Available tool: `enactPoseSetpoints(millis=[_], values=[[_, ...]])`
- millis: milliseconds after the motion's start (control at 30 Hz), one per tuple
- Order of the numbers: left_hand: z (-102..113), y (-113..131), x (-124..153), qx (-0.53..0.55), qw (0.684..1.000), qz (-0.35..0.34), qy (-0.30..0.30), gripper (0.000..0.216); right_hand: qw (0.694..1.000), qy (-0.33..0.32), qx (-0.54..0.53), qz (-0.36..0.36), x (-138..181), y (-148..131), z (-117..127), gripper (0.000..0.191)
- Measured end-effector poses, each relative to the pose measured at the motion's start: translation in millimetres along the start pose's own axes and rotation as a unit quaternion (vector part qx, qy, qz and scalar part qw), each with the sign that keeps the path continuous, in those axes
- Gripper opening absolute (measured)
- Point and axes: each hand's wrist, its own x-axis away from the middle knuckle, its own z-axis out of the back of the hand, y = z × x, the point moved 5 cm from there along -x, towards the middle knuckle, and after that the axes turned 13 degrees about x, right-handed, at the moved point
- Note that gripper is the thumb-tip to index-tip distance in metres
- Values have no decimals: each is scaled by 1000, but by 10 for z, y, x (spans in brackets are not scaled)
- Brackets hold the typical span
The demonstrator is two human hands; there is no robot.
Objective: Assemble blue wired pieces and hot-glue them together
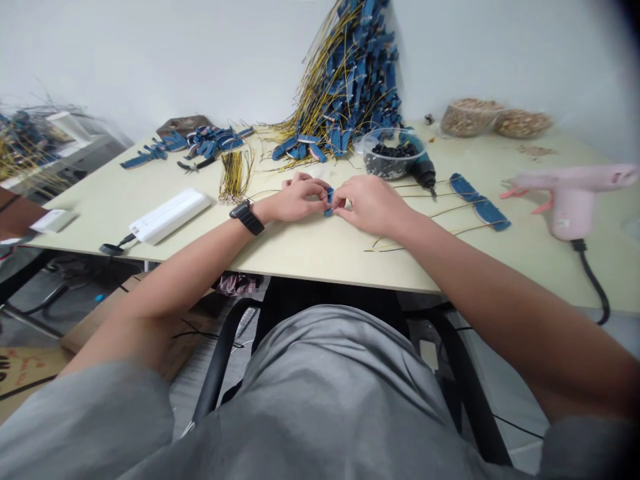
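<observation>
Over the middle of the table, my left hand (303, 197) and my right hand (370, 203) meet at a small blue piece (329, 202). The fingers of both are closed on it, and they hide most of its shape. A black watch (247, 217) is on my left wrist. Thin yellow and black wires lie on the table under and beside my right forearm. To the right of that forearm are two blue pieces (480, 201) with wires. Left of my left hand lies a bundle of yellow and black wires (235, 175).
A tall heap of wired blue pieces (350, 87) leans against the wall. A clear tub (393, 157) of small black parts stands beside a power drill (424, 170). At the right is a pink glue gun (575, 197); at the left, a white box-like device (170, 215) and pliers (195, 165).
</observation>
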Motion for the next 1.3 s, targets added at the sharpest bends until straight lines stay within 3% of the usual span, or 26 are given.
enactPoseSetpoints(millis=[300,1033,1300], values=[[-7,-72,-22,1,1000,-4,0,37,1000,-4,28,13,-4,-30,10,29],[30,19,-33,-4,999,49,-19,36,998,28,-50,12,-35,15,-63,31],[39,-23,-73,-7,999,34,-22,34,998,16,-62,-9,-32,-10,-25,32]])
